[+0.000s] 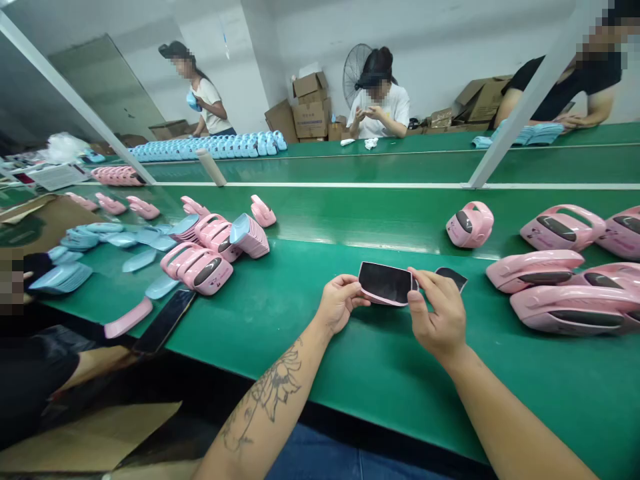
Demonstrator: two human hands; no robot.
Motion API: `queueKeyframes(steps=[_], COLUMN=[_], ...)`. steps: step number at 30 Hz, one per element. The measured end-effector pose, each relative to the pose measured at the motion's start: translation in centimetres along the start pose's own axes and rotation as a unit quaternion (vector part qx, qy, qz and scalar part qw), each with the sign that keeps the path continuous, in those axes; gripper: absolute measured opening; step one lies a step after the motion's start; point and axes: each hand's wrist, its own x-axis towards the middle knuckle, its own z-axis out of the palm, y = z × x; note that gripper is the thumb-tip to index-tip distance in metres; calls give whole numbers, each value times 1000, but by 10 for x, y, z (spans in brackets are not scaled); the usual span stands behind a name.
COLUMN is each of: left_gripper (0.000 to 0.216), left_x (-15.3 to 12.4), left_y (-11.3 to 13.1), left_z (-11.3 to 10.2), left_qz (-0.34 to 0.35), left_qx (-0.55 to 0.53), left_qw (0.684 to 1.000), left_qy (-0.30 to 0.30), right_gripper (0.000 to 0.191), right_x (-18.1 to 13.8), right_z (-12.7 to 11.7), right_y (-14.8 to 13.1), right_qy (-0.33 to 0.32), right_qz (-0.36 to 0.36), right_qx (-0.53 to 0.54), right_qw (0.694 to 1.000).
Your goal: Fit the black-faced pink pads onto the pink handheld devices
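Above the green table, a curved panel with a glossy black face and a thin pink rim (385,283) is held between my two hands. My left hand (341,303) pinches its left end between thumb and fingers. At the opposite end, the thumb and forefinger of my right hand (440,313) close on the panel's edge, where a small dark bit shows. Partly hidden behind the right hand lies a loose dark curved piece (454,277). Pink handled housings with dark windows (555,310) stand to the right of that hand, and one more (470,225) stands farther back.
Left of me are pink housings (200,268), light-blue curved panels (161,287), a pink strip (129,318) and a long dark panel (165,321). A person's arm reaches in there. Across the bench, several people work near blue housings (210,147). A slanted white post (525,100) rises at right.
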Motion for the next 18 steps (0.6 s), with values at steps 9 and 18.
queueKeyframes(steps=[9, 18], left_gripper=[41, 33], left_x=[-4, -1], left_y=[0, -8], left_z=[-4, -11], left_qz=[-1, 62], left_qx=[31, 87], left_qw=[997, 992], left_qy=[-73, -61], right_gripper=[72, 91], right_x=[-8, -10], right_z=[1, 8], right_y=[-12, -16], right_qy=[-149, -214], right_qz=[207, 273], right_qx=[376, 494], right_qw=[891, 797])
